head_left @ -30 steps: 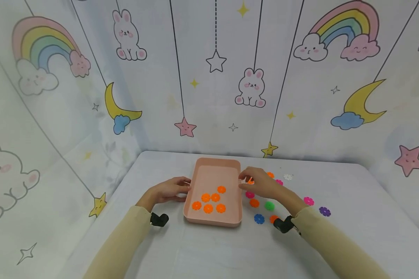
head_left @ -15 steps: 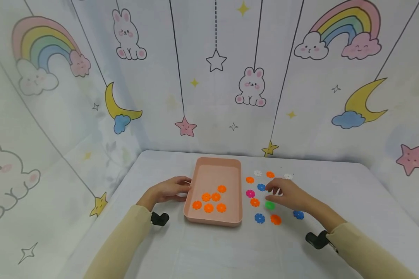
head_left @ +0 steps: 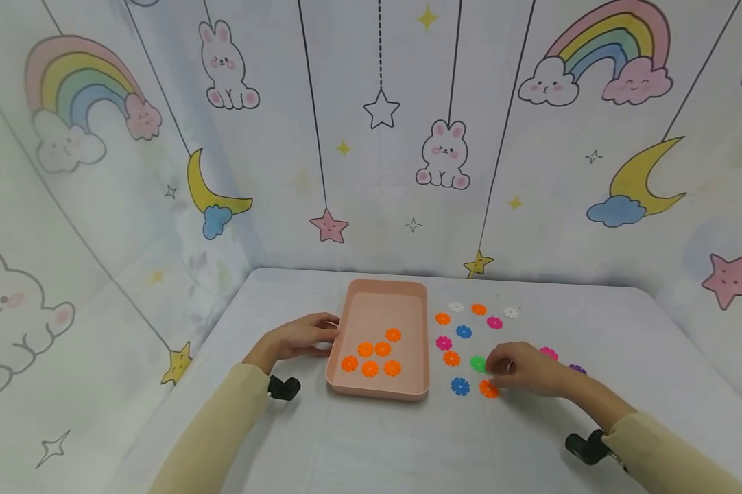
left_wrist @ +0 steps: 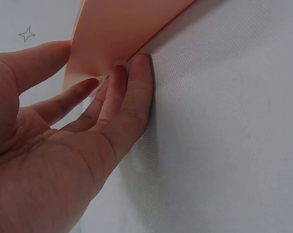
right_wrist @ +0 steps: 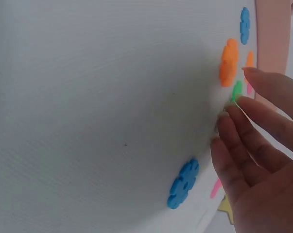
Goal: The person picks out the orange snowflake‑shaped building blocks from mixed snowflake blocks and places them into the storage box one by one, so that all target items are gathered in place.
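A shallow pink tray (head_left: 386,305) stands on the white table with several orange notched plastic discs (head_left: 369,369) in its near half. My left hand (head_left: 300,336) rests against the tray's left side; the left wrist view shows its thumb and fingertips (left_wrist: 139,73) touching the outer wall. On the right, my right hand (head_left: 528,370) hovers low beside an orange disc (head_left: 489,389) and a green disc (head_left: 478,363). Its thumb and fingers are apart, with nothing visible between them. A blue disc (right_wrist: 183,183) lies below that hand in the right wrist view.
Loose discs are spread right of the tray, among them blue (head_left: 460,386), pink (head_left: 444,342) and white (head_left: 456,307) ones. A pink disc (head_left: 548,353) and a purple disc (head_left: 577,369) lie beyond my right hand. A patterned cloth (head_left: 377,178) hangs behind the table.
My right hand has drawn back from the tray's right edge, moving right and nearer over the loose discs. The left hand and the discs in the tray look unmoved.
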Motion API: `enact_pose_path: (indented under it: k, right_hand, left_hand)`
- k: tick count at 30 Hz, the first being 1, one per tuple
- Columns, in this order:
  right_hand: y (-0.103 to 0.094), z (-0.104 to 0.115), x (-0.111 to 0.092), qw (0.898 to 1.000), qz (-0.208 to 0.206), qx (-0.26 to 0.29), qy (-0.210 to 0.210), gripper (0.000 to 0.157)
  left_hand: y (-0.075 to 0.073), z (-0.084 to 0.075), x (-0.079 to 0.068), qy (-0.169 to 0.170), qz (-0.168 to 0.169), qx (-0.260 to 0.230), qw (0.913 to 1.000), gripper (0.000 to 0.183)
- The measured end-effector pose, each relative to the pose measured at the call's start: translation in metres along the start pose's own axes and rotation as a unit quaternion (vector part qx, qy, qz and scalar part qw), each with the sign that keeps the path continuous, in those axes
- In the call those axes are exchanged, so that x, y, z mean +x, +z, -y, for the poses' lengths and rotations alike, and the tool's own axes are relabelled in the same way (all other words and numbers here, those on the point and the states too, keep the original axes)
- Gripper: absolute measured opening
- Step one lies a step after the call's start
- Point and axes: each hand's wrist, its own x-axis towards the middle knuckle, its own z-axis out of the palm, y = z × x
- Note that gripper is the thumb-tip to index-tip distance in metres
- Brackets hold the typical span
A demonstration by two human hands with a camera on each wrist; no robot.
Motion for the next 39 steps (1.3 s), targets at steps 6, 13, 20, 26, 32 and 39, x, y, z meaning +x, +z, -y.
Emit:
enact_pose_path:
  k: [6, 13, 20, 26, 32, 39]
  right_hand:
    - [0.002, -0.002, -0.004, 1.000, 0.015, 0.018, 0.000, 0.030]
    - [0.003, -0.001, -0.004, 1.000, 0.023, 0.013, -0.007, 0.029]
    - [0.003, 0.001, -0.003, 0.999, 0.030, 0.013, -0.002, 0.024]
    - [-0.001, 0.003, 0.001, 0.999, 0.042, 0.024, 0.003, 0.011]
    - [-0.006, 0.018, 0.010, 0.998, 0.041, 0.045, -0.018, 0.013]
    - [-0.014, 0.044, 0.029, 0.998, 0.024, 0.042, -0.043, 0.010]
  left_hand:
    - [-0.001, 0.001, 0.001, 0.001, 0.004, -0.003, 1.0000, 0.045]
    - [-0.001, 0.000, 0.002, 0.001, 0.004, -0.003, 1.0000, 0.047]
    - [-0.002, 0.001, 0.001, 0.001, 0.003, -0.001, 1.0000, 0.046]
    - [-0.001, 0.002, 0.001, 0.003, 0.004, -0.002, 1.0000, 0.046]
    - [-0.001, 0.003, 0.002, 0.001, 0.001, 0.002, 1.0000, 0.046]
    - [-0.002, 0.002, 0.003, 0.002, 0.004, 0.001, 1.0000, 0.045]
